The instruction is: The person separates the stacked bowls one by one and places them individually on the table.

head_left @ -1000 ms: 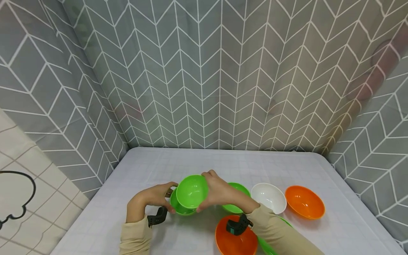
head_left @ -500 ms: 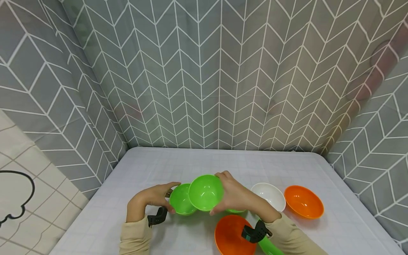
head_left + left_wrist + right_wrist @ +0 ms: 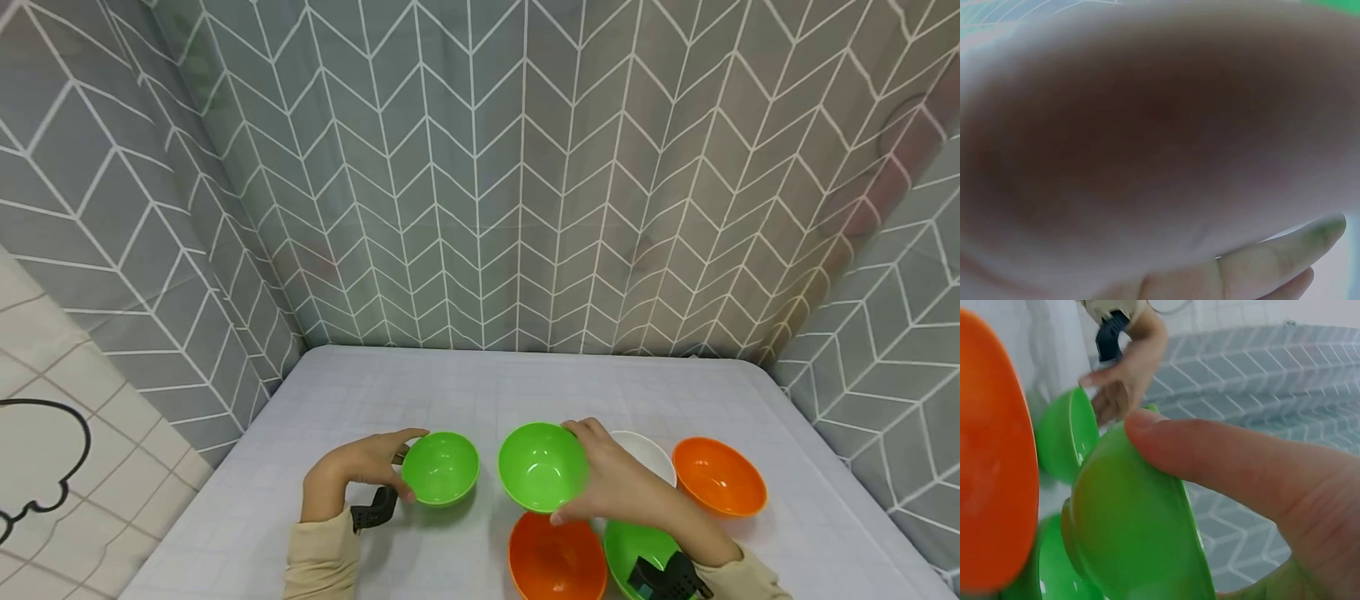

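My left hand holds the left side of a green bowl, thumb and fingers at its rim. My right hand grips the right rim of another green bowl, held in the air with its opening toward the head camera. In the right wrist view the thumb presses on the outside of this held bowl. Below it, a further green bowl shows; in the head view that one cannot be made out. Skin fills most of the left wrist view, so its grip is hidden there.
An orange bowl stands in front of the held bowl, with a green bowl to its right, partly under my right wrist. Behind my right hand lies a partly hidden white bowl. A second orange bowl stands farther right on the white-covered table.
My right hand has carried its green bowl rightward, away from over the left green bowl, which now shows whole. My left hand has stayed nearly still. The front-right green bowl is more exposed.
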Motion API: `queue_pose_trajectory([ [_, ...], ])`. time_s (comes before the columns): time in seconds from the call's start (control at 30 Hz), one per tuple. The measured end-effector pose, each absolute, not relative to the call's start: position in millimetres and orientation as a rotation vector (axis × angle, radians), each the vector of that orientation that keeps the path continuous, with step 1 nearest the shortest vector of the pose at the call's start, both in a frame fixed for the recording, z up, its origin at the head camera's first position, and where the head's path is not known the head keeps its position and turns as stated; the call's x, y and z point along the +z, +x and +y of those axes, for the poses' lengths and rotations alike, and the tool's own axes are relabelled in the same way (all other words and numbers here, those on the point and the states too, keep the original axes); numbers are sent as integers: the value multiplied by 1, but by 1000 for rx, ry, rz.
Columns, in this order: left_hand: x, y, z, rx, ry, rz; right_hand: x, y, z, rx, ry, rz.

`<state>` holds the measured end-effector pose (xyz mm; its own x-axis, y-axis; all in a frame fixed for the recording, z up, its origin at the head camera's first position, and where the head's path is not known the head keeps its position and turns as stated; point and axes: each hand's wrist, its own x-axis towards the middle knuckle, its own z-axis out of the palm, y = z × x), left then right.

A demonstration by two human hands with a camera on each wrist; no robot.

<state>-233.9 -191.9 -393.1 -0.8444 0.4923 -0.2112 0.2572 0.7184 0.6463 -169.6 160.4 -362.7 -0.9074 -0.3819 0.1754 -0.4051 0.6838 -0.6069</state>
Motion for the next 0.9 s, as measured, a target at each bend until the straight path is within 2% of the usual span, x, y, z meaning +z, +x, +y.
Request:
queue_pose_trajectory([
  [0.5,-392,-233,-192,898,569,2544,-368,-139,218,1100,434,-2842],
  [0.9,-391,-234,-191,883,610,2530,-381,-108,267,934,243,-2824],
])
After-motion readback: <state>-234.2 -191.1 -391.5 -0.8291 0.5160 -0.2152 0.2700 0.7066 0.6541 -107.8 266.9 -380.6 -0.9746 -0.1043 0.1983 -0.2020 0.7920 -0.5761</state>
